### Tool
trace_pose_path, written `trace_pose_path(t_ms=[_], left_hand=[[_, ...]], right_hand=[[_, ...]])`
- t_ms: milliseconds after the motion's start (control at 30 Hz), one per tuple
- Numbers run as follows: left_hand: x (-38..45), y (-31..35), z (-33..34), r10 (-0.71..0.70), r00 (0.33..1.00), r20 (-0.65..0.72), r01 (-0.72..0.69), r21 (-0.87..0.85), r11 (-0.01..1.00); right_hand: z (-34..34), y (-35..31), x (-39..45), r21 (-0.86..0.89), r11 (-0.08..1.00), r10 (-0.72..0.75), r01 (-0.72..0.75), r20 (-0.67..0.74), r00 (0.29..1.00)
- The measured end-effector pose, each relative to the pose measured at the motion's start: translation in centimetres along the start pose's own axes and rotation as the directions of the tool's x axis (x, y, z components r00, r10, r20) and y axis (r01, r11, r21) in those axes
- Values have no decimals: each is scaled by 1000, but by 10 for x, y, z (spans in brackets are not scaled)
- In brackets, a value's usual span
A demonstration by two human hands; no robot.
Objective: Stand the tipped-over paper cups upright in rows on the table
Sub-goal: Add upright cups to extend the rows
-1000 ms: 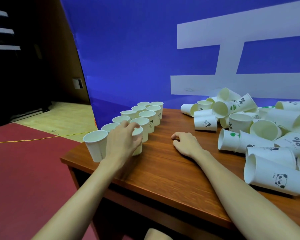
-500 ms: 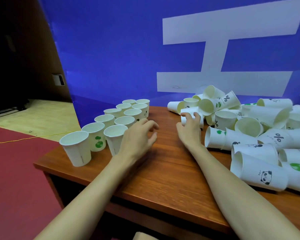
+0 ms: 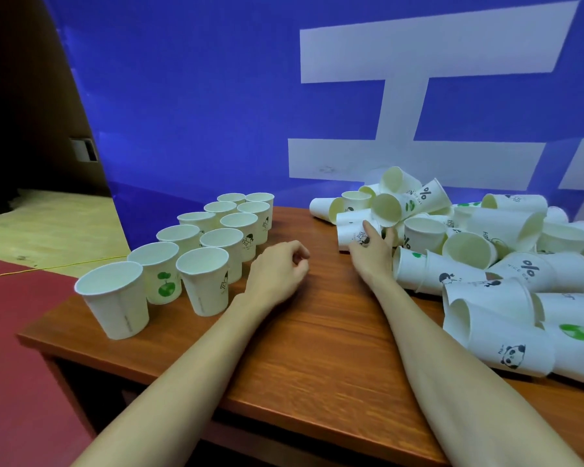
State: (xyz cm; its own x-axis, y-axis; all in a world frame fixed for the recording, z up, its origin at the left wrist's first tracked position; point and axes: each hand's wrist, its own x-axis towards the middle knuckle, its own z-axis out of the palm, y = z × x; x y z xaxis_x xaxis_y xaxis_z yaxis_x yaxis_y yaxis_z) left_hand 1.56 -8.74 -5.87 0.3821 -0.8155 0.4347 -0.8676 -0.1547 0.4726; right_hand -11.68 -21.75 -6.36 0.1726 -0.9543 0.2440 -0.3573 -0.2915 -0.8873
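Observation:
Several white paper cups stand upright in two rows (image 3: pixel 213 244) on the left part of the wooden table (image 3: pixel 317 348). A heap of tipped-over paper cups (image 3: pixel 486 257) covers the right part. My right hand (image 3: pixel 371 251) reaches to the heap's left edge, its fingers wrapped around an upside-down cup with a small black drawing (image 3: pixel 353 232). My left hand (image 3: pixel 277 271) hovers just right of the rows, fingers loosely curled, holding nothing.
A blue backdrop with white bars (image 3: pixel 385 112) rises right behind the table. The table's left edge (image 3: pixel 41 335) drops off to red carpet (image 3: pixel 11 382). A panda-print cup (image 3: pixel 499 345) lies near the front right edge.
My left hand let go of the front cup in the rows and drew back to the right. My right hand travelled from the tabletop to the heap and closed on a cup.

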Motion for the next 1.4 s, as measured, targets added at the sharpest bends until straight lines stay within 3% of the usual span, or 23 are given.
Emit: trace_pose_path(t_ms=[333,600,833,1033,1233,1300,1400], left_hand=[[-8,-15,11,-69,997,24,70,-14,997],[-12,-16,11,-63,998,-31,61,-72,996],[-17,-13,9,-87,989,-119,79,-66,995],[-19,-5,6,42,977,-209,-59,-79,995],[-19,-3,3,103,939,-329,-118,-25,993],[-18,-1,4,147,932,-330,-139,48,989],[-19,-1,6,168,943,-286,-184,-30,983]], right_hand=[[7,8,6,28,999,-43,43,-2,999],[2,-10,-12,86,992,-73,93,-202,977],[10,-20,-25,10,982,-189,190,-72,979],[22,-31,-35,68,952,-302,300,22,953],[28,-40,-41,102,922,-379,374,25,925],[29,-43,-45,77,908,-414,411,33,910],[33,-43,-48,83,898,-436,431,58,898]])
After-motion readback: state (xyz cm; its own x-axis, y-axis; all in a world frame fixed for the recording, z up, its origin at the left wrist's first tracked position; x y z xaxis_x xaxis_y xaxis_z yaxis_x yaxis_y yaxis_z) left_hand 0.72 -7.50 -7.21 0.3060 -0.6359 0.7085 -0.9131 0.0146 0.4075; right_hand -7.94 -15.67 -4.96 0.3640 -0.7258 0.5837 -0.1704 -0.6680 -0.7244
